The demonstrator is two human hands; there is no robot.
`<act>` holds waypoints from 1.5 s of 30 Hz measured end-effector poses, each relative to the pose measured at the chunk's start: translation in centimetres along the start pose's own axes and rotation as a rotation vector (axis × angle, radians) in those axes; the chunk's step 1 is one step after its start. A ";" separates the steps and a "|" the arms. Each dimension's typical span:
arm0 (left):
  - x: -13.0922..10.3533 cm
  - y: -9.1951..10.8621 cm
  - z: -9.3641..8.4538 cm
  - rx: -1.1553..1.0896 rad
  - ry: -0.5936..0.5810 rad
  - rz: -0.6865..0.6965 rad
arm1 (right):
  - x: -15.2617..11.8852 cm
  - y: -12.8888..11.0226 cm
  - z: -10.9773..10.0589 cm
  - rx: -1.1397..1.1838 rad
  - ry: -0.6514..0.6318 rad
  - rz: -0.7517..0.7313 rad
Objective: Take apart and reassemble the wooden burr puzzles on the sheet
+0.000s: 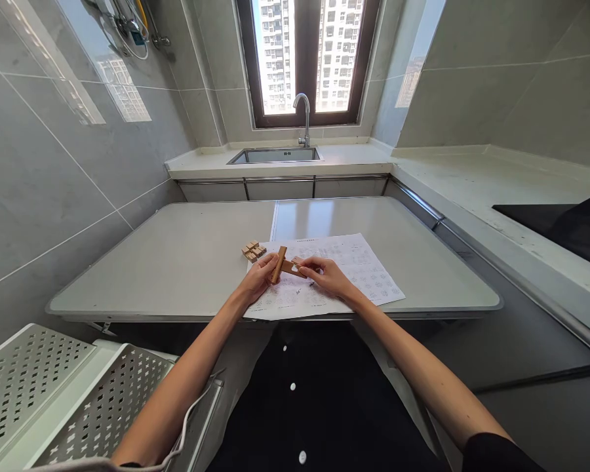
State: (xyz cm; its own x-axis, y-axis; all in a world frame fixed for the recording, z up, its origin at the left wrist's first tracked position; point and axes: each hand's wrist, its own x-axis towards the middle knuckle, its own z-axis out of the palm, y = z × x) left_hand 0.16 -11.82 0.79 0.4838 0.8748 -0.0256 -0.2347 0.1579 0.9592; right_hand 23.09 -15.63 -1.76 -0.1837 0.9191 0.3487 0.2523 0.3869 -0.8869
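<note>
My left hand (264, 274) is closed around an upright-tilted brown wooden strip (278, 265), just over the near part of a printed sheet (358, 269). My right hand (323, 274) pinches the end of a second flat wooden piece (293, 267), which has a pale notch or hole near the fingertips. The two pieces meet between my hands; whether they are joined I cannot tell. Beside my left hand, at the sheet's far left corner, lies a small group of light wooden blocks (254, 251). The sheet bears several rows of small line drawings.
The sheet lies on a pale folding table (167, 262). Behind it are a counter with a sink (275, 156), a faucet (303, 121) and a window. A counter (452, 177) with a black bag (580, 219) runs along the right. A perforated white rack (69, 393) stands at lower left.
</note>
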 end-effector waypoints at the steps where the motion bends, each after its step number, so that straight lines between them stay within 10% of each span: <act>1: 0.0 0.0 0.1 -0.002 0.005 0.002 | 0.0 0.0 0.0 -0.006 0.004 -0.002; 20: -0.1 -0.1 0.5 0.240 0.094 0.118 | 0.7 3.7 -0.5 -0.350 0.451 0.142; 45: 0.4 -1.9 0.2 0.977 0.271 0.372 | 0.5 2.9 -0.2 -0.512 0.352 0.232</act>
State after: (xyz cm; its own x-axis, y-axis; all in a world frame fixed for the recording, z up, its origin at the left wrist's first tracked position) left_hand 0.97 -11.90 -0.97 0.2900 0.8836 0.3675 0.5035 -0.4675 0.7266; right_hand 23.96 -14.04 -4.07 0.2291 0.9191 0.3207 0.6838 0.0825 -0.7250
